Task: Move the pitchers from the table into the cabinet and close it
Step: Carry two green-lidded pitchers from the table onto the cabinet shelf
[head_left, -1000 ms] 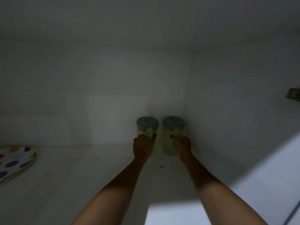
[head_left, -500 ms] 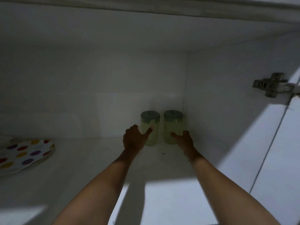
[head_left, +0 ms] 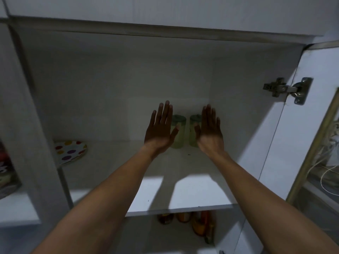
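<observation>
Two pale green pitchers with dark green lids stand side by side at the back right of the white cabinet shelf (head_left: 183,189). The left pitcher (head_left: 178,133) and the right pitcher (head_left: 194,132) are each partly hidden by a hand. My left hand (head_left: 160,129) is raised in front of the left pitcher, fingers straight and spread, holding nothing. My right hand (head_left: 210,130) is raised in front of the right pitcher, also flat and empty. Both hands are apart from the pitchers, nearer to me.
A polka-dot plate (head_left: 70,151) lies at the shelf's left. The cabinet door (head_left: 286,143) stands open on the right, with a metal hinge (head_left: 286,89). Bottles and jars (head_left: 192,222) sit on the shelf below. A glass-fronted door with a gold frame (head_left: 311,143) is at far right.
Both hands let go of the pitchers and drew back toward me with fingers spread. The view has pulled back out of the cabinet, showing its frame and the open door.
</observation>
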